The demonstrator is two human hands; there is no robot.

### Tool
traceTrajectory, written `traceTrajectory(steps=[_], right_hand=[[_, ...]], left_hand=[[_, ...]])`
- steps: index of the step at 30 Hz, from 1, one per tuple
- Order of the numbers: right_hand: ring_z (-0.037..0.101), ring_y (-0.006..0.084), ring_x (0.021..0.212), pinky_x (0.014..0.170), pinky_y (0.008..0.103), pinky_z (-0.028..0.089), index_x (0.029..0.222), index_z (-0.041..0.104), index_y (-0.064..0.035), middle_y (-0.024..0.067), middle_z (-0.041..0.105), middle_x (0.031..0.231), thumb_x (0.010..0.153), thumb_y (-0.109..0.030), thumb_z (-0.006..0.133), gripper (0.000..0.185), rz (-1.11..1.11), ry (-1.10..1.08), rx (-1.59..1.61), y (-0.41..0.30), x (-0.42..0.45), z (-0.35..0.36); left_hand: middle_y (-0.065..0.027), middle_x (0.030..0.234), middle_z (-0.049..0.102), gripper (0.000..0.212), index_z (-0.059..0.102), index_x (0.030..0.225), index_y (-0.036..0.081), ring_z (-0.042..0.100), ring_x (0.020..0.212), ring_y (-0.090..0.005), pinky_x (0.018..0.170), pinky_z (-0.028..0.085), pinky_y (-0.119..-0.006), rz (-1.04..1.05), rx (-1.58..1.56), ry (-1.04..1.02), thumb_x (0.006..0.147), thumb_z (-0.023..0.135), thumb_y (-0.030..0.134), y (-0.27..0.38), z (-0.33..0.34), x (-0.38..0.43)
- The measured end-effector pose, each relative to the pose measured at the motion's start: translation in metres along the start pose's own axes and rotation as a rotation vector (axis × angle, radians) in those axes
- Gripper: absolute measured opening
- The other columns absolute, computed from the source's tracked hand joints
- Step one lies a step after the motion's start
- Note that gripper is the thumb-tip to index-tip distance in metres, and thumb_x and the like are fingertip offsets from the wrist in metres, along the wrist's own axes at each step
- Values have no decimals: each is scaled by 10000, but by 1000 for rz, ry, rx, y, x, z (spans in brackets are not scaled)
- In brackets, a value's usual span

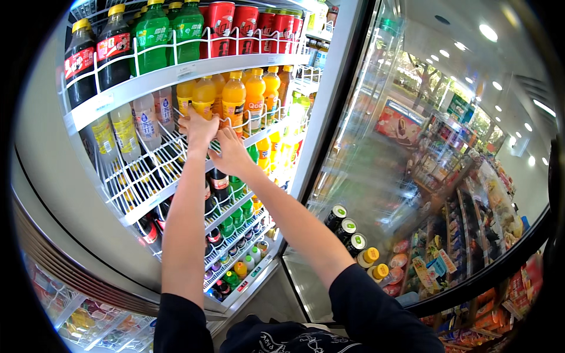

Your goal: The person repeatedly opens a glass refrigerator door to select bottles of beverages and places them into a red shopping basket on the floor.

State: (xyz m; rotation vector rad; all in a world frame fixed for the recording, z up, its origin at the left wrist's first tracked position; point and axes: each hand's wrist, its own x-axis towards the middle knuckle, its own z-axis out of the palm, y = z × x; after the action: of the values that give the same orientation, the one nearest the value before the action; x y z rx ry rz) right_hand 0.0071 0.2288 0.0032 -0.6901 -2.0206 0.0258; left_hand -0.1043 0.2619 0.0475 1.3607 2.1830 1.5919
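Both bare hands reach into a drinks cooler at its second shelf. My left hand lies against the lower part of an orange drink bottle with a yellow cap; whether its fingers close round the bottle is hard to tell. Close beside it, my right hand is at the white wire divider, its fingertips near the base of another orange bottle. Further right stand more orange bottles, one a Qoo bottle. Clear bottles with pale labels stand left of the hands, behind wire rails.
The upper shelf holds cola bottles, green bottles and red cans. Lower shelves carry more bottles. The glass door stands open at right, with black cans seen near its lower part. Snack shelves lie beyond.
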Motion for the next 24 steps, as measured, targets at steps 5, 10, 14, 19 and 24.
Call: traceTrajectory(steps=[5,10,14,19,24], right_hand=[[444,329,1114,839,466,411,1008,497,-27,144,483,1045,698,-61,613,332,78,38,-35,-5,-4,7],[478,352,1054,876,442,422,1009,507,5,164,502,1010,692,-8,606,333,100,62,38,-8,-4,5],[487,365,1042,912,426,418,1038,526,22,181,527,1019,691,23,602,355,19,104,101,-13,-1,10],[484,388,1073,950,432,395,1045,539,38,210,540,1063,709,1,631,351,-82,66,97,3,-2,4],[471,402,1115,986,424,369,1109,513,32,221,524,1118,729,-4,633,400,-73,79,119,3,-5,9]], left_hand=[[-279,1342,365,843,272,1347,68,324,1247,-472,1036,287,-512,41,-79,49,716,738,376,1,1,-4],[-229,1329,439,809,258,1359,48,330,1248,-446,1001,305,-558,111,-149,-6,746,727,292,0,2,-7],[-231,1244,519,685,408,1293,50,443,1166,-423,1002,305,-524,168,-13,96,726,741,243,-4,-3,-1],[-223,1146,587,543,575,1143,31,500,1113,-396,994,346,-460,274,16,224,666,782,185,4,0,-21],[-209,1149,579,538,541,1177,21,522,1102,-404,967,394,-473,379,-183,131,680,745,47,-2,-9,-21]])
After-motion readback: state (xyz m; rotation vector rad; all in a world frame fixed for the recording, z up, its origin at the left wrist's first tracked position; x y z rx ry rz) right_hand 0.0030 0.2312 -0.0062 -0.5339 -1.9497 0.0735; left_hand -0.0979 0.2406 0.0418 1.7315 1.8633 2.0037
